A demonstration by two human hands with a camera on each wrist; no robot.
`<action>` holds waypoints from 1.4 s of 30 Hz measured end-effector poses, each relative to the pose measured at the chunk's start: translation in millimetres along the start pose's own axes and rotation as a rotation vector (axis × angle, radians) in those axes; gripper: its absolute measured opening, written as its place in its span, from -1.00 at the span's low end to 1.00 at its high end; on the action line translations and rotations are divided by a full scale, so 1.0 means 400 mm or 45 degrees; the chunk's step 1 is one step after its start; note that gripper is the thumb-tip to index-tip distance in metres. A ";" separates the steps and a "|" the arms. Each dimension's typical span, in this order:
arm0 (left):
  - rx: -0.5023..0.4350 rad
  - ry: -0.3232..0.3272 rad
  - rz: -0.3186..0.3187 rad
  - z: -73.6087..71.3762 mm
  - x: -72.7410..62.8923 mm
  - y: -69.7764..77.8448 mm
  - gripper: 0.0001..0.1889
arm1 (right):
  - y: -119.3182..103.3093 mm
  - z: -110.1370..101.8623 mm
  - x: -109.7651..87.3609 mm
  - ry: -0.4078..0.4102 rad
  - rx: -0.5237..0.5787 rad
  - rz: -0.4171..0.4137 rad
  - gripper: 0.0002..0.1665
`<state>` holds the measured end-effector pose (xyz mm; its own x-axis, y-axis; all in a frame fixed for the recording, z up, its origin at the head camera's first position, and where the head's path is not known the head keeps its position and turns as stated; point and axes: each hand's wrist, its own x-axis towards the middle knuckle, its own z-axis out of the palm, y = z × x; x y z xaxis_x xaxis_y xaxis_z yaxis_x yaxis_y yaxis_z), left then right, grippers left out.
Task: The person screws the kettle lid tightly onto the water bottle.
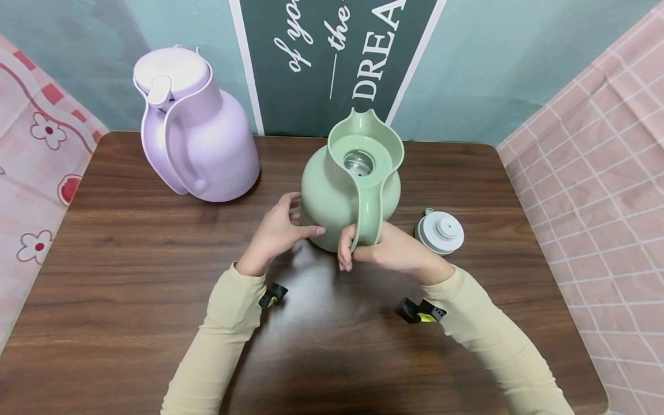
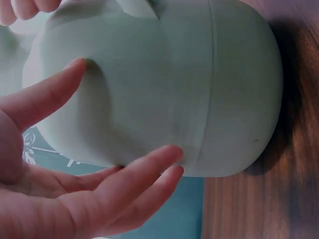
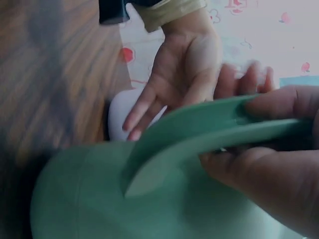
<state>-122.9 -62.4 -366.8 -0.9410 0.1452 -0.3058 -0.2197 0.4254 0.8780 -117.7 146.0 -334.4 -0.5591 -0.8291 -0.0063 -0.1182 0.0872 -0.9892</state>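
Observation:
A light green thermos jug (image 1: 329, 199) stands on the table with its top uncovered, showing a shiny round mouth (image 1: 359, 163). My right hand (image 1: 394, 249) grips its handle (image 1: 370, 216), fingers curled round the lower part. In the right wrist view, thumb and fingers lie on both sides of that handle (image 3: 199, 142). On the jug's left side, my left hand (image 1: 275, 233) is spread with thumb and fingers apart, fingertips right at the body. The left wrist view shows its relaxed fingers (image 2: 134, 179) beside the jug's wall (image 2: 149, 84).
A lilac thermos jug (image 1: 218, 144) with its lid on stands at the back left. Right of the green jug, a white and grey stopper (image 1: 440, 232) with a small green loop lies on the wooden table (image 1: 129, 288). Hanging cloths border the back and sides.

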 end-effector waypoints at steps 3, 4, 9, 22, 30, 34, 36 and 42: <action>0.034 -0.025 0.008 -0.009 -0.011 0.003 -0.18 | -0.002 -0.011 -0.007 -0.013 -0.069 -0.002 -0.78; 0.049 -0.036 0.014 -0.013 -0.017 0.006 -0.19 | -0.002 -0.016 -0.011 -0.017 -0.096 -0.005 -0.78; 0.139 -0.090 0.084 -0.031 -0.054 0.028 -0.25 | -0.005 -0.041 -0.030 -0.039 -0.195 -0.011 -0.75; 0.255 -0.237 0.459 0.002 -0.096 0.090 -0.50 | -0.057 -0.137 -0.114 0.110 -0.370 0.102 -0.77; 0.503 -0.322 0.586 0.064 -0.076 0.102 -0.66 | -0.041 -0.199 -0.164 0.286 -0.560 0.191 -0.81; 0.573 -0.304 0.591 0.084 -0.071 0.103 -0.76 | -0.026 -0.216 -0.183 0.332 -0.545 0.238 -0.81; 0.586 -0.313 0.586 0.092 -0.069 0.103 -0.77 | -0.020 -0.222 -0.189 0.349 -0.546 0.249 -0.82; 0.593 -0.338 0.573 0.112 -0.058 0.096 -0.78 | -0.009 -0.234 -0.204 0.387 -0.527 0.278 -0.82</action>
<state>-98.1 -9.4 -342.5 -0.8068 0.5851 -0.0815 0.3654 0.6026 0.7095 -148.4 265.1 -316.5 -0.8112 -0.5759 -0.1016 -0.2509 0.4997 -0.8291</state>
